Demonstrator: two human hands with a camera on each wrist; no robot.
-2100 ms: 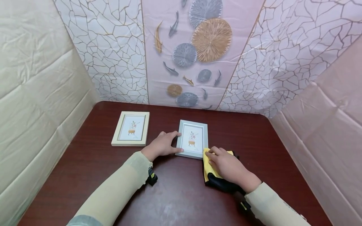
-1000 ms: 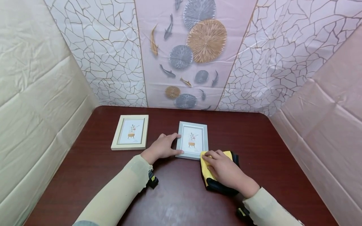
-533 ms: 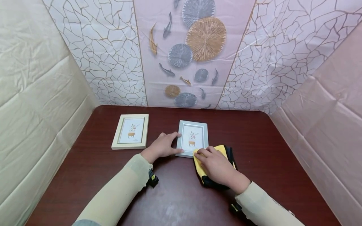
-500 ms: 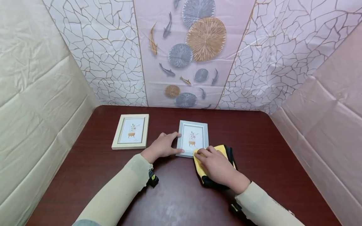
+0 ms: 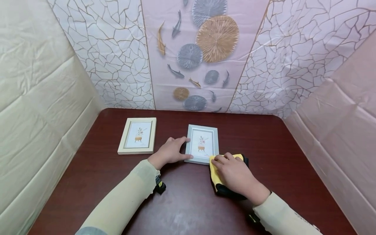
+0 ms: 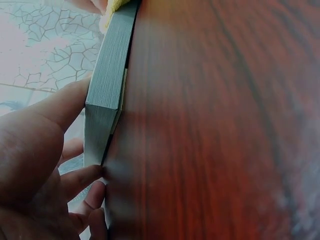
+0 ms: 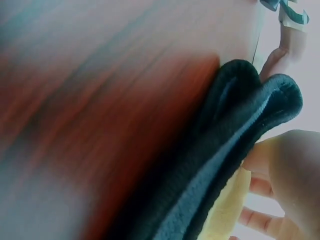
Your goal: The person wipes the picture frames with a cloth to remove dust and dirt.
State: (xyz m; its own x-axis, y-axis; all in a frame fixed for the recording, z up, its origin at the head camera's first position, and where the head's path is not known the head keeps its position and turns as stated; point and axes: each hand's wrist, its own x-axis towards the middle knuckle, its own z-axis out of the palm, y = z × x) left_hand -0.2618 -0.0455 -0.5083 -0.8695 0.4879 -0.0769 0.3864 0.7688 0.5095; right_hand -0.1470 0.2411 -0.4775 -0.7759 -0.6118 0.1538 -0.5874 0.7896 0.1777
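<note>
A light blue-grey picture frame (image 5: 202, 159) with a potted-plant print lies flat on the dark red-brown table. My left hand (image 5: 169, 151) holds it at its left side, thumb on the near left corner and fingers along the left edge. In the left wrist view, the thumb reaches over the frame (image 6: 111, 65) while fingertips touch its side. A folded yellow cloth with black edging (image 5: 215, 176) sits under my right hand (image 5: 236, 173), overlapping the frame's near right corner. The right wrist view shows its thick black folds (image 7: 200, 165) beside the thumb and fingers.
A cream picture frame (image 5: 121, 143) with a similar print lies to the left of the left hand. Patterned fabric hangs behind the table's back edge (image 5: 246, 117). Pale fabric walls (image 5: 335, 137) stand along both sides.
My right hand slid the cloth left onto the grey frame's near right corner, then back right. The left hand and grey frame stay in place; the head view shifted slightly.
</note>
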